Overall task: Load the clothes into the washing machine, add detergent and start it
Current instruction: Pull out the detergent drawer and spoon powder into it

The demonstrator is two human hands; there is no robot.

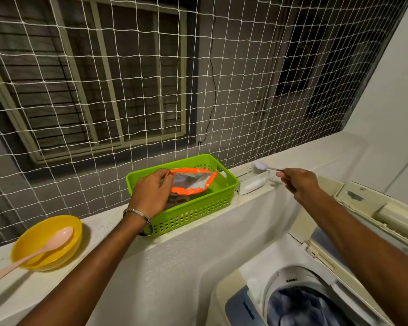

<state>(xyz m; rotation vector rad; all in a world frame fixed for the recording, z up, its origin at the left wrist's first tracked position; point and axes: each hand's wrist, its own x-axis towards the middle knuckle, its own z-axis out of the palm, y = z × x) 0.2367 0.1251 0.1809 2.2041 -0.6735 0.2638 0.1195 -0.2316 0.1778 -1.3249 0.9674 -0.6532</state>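
An orange detergent pouch stands open inside a green plastic basket on the white ledge. My left hand grips the pouch's left edge. My right hand pinches the handle of a small spoon heaped with white powder, held over a white detergent drawer tray that sits on the ledge beside the basket. At the bottom right the top-loading washing machine is open, with blue clothes in its drum.
A yellow bowl with a pink spoon in it sits on the ledge at left. White safety netting closes the opening behind the ledge. The machine's raised lid stands at the right.
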